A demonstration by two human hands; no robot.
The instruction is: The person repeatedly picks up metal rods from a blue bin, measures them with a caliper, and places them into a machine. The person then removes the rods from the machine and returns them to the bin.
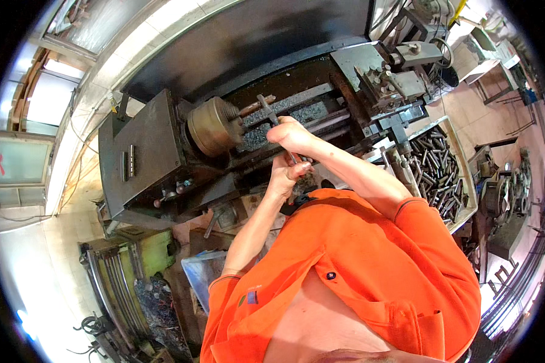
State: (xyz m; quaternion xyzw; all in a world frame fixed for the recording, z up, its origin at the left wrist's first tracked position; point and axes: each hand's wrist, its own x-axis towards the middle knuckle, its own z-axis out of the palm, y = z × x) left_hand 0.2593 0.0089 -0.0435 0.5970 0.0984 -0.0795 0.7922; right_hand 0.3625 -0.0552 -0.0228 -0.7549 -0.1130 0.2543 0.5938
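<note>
My right hand (289, 134) is closed around a slim metal tool that looks like a caliper (267, 110). The tool's head reaches the far end of a round metal bar (251, 108) gripped in the lathe chuck (211, 128); whether the two touch is unclear. Below, on my side, the fingers of my left hand (287, 174) close on the lower part of the same tool. My right hand hides the middle of it. Under both hands runs the lathe bed, with grey metal chips (306, 114) heaped between its rails.
The lathe headstock (140, 154) with its levers stands left. The carriage and tool post (384, 85) sit to the right on the bed. A tray (463, 136) of many short metal rods is by my right arm. Green machinery (154, 249) stands at lower left.
</note>
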